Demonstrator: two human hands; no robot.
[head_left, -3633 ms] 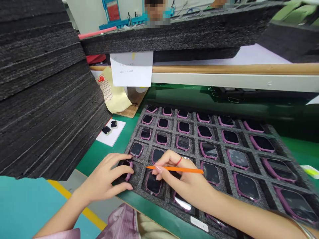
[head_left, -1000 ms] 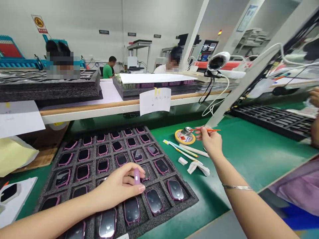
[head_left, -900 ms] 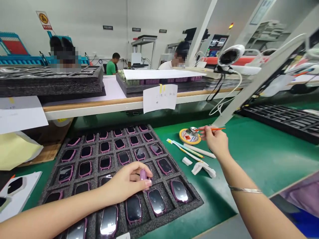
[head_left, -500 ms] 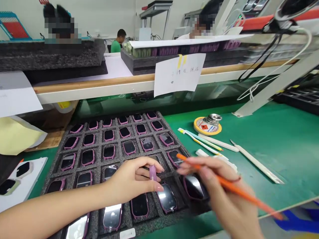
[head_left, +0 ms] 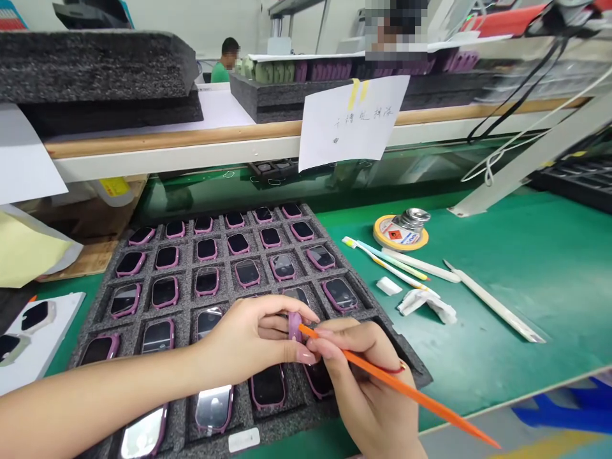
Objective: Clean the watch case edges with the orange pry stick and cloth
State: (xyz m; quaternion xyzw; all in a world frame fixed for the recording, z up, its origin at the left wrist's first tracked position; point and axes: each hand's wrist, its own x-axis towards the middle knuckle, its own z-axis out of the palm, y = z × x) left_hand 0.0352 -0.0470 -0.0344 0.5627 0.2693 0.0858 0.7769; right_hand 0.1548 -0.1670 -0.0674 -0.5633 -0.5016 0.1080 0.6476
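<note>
My left hand point(head_left: 262, 335) holds a purple watch case point(head_left: 295, 325) on edge between thumb and fingers, above the tray. In my right hand point(head_left: 363, 363) is a thin orange stick point(head_left: 406, 389), pinched near one end. That end touches or nearly touches the side of the case; the pointed far end sticks out to the lower right. Beneath both hands lies a dark foam tray point(head_left: 184, 347) with rows of pockets. Purple-framed watches with black screens, such as this watch point(head_left: 247, 273), fill many of the pockets. My hands hide some pockets.
Right of the tray lie toothbrushes point(head_left: 389, 264), a crumpled white tissue point(head_left: 428, 306), a white block point(head_left: 389, 286), a craft knife point(head_left: 497, 306) and a roll of tape point(head_left: 400, 233) with a metal-topped container. A shelf point(head_left: 268, 145) with a paper note crosses behind. A person point(head_left: 224, 60) sits beyond.
My right hand has moved left, bringing the orange stick's end to the watch case. My left hand keeps hold of the case. The camera view has shifted slightly.
</note>
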